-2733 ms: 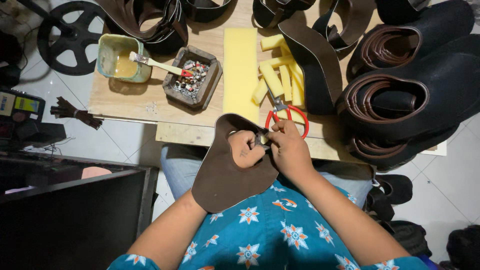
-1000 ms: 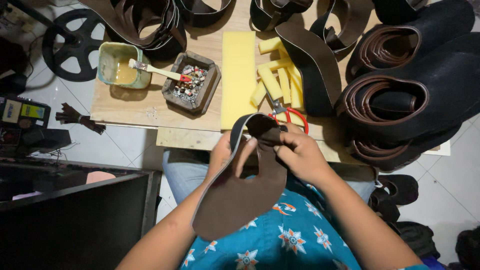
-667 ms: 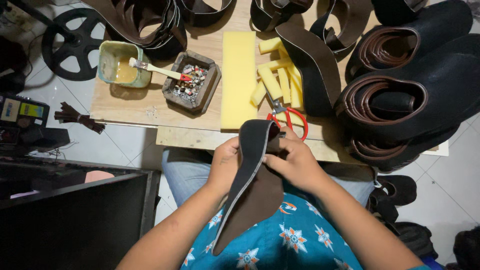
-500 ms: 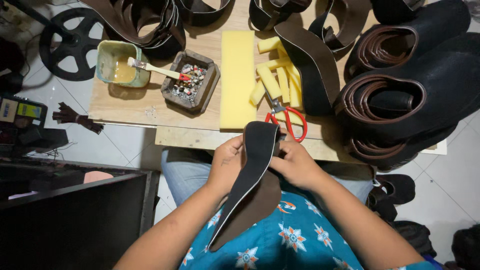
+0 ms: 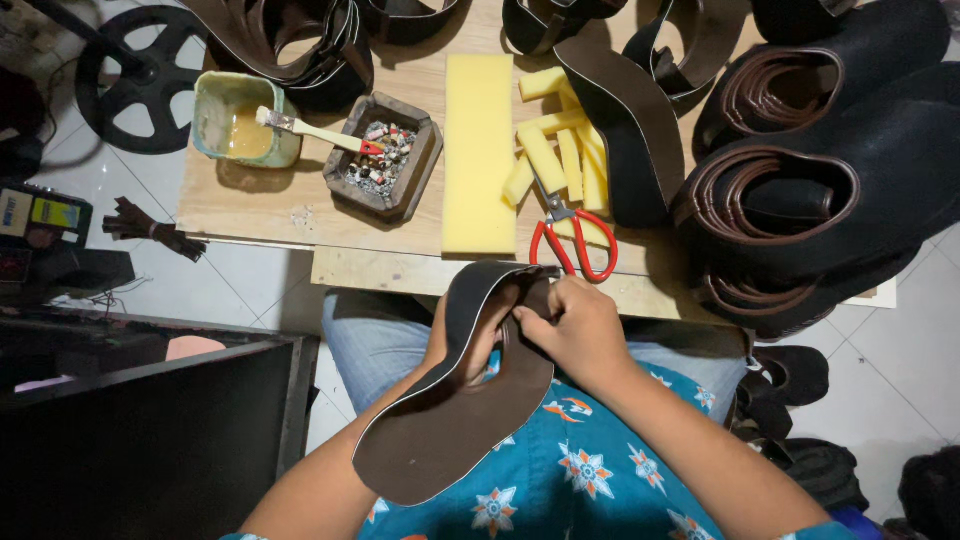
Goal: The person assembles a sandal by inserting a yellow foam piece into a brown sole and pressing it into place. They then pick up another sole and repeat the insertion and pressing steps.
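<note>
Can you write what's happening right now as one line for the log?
left hand: behind brown leather piece, gripping | right hand: pinching its top edge | red scissors: on wooden board

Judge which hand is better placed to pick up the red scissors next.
Right, probably. The right hand pinches the leather piece at its top edge, just below the scissors on the board. The left hand sits farther off, partly hidden behind the leather it supports.

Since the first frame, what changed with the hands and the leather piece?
The brown leather piece went from lying flat to folded along its length, top edge curled over. Both hands kept hold: left hand now inside the fold, right hand pinching the upper edge. Scissors, foam and glue pot stayed put.
</note>
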